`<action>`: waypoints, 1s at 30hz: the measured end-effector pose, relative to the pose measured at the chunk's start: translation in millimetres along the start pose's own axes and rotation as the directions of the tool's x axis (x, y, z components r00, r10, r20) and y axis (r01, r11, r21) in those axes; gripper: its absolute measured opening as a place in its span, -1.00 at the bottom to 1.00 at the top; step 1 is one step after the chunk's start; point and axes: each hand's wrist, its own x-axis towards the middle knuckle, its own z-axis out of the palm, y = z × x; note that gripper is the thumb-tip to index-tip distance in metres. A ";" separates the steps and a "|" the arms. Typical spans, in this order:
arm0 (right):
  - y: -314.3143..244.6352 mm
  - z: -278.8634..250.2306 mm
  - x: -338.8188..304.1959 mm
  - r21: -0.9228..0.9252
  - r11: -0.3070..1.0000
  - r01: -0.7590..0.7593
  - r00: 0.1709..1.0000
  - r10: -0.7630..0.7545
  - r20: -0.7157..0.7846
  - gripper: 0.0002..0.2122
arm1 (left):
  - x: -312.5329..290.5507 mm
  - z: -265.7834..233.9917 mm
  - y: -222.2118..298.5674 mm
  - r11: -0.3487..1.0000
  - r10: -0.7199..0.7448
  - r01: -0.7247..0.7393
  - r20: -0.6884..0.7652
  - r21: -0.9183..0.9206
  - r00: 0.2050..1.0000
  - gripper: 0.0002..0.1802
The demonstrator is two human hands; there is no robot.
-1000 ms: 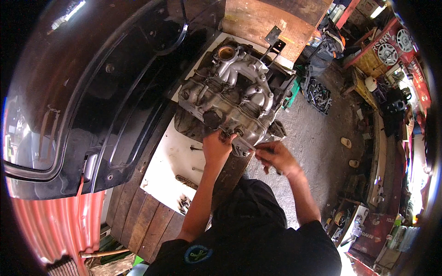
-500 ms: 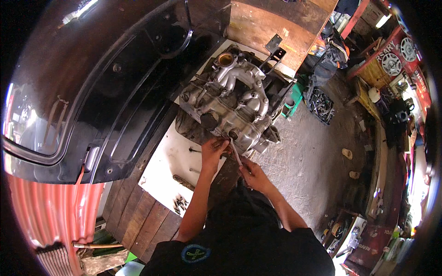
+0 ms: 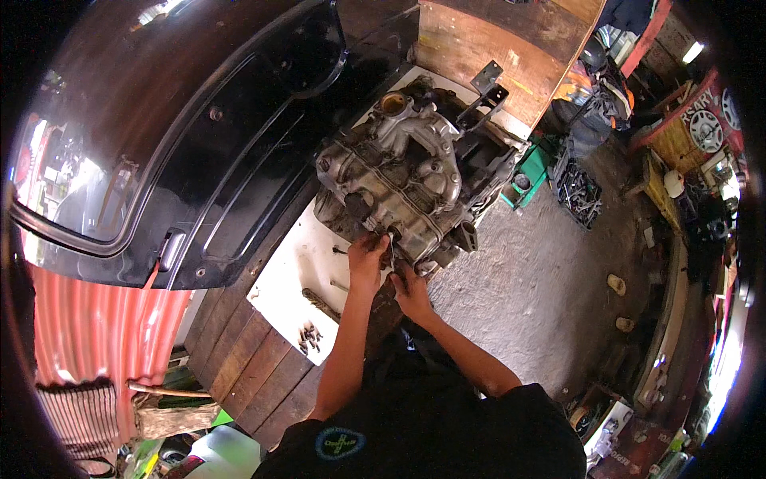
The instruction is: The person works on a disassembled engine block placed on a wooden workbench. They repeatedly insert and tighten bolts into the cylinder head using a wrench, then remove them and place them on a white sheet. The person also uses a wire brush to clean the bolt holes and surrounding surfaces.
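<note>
A greasy metal engine (image 3: 399, 176) with a curved silver intake manifold (image 3: 435, 140) sits in front of me. At its near edge my right hand (image 3: 412, 294) is closed around the lower end of a slim silver wrench (image 3: 392, 254). The wrench's upper end meets the engine beside a dark round opening. My left hand (image 3: 368, 259) is closed with its fingertips pressed in by the wrench's upper end, against the engine's side. Whatever fastener lies under those fingers is hidden.
The engine rests on a white board (image 3: 275, 291) over wooden planks (image 3: 231, 347); several bolts (image 3: 309, 335) lie on the board. A black car panel (image 3: 239, 160) stands close on the left. Right of the engine, a green container (image 3: 527, 177) and a tool crate (image 3: 576, 191) are on the floor.
My right hand has swung left and nearer the left hand, turning the wrench from slanted to nearly upright in view. The left hand stays at the same spot on the engine.
</note>
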 end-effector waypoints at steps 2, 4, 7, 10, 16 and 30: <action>-8.7 0.5 2.7 0.018 0.999 0.027 1.000 -0.027 -0.015 -0.83 | 1.9 4.9 5.5 0.999 -0.016 0.017 -0.034 0.027 0.999 -0.79; -9.5 7.0 -0.7 0.022 0.991 0.134 0.989 -0.132 -0.069 -0.85 | 3.3 6.9 14.1 0.996 -0.076 0.077 -0.020 0.043 0.997 -0.79; -2.3 13.8 5.1 0.061 0.985 0.160 0.985 -0.155 -0.078 -0.88 | 5.8 7.3 29.8 0.984 -0.169 0.166 0.052 0.069 0.984 -0.77; 9.1 18.5 9.2 0.007 0.994 0.108 0.993 -0.107 -0.057 -0.90 | 10.1 6.9 33.1 0.984 -0.148 0.138 0.091 0.112 0.985 -0.75; 16.6 26.0 12.3 -0.012 0.998 0.068 0.989 -0.069 -0.130 -0.90 | 24.2 5.2 24.3 0.962 -0.190 0.166 0.098 0.218 0.977 -0.77; -126.5 -71.0 -5.1 -0.835 0.549 0.027 0.997 -0.079 -0.019 -0.74 | 39.5 -11.8 6.7 0.867 -0.048 -0.093 0.268 0.489 0.962 -0.81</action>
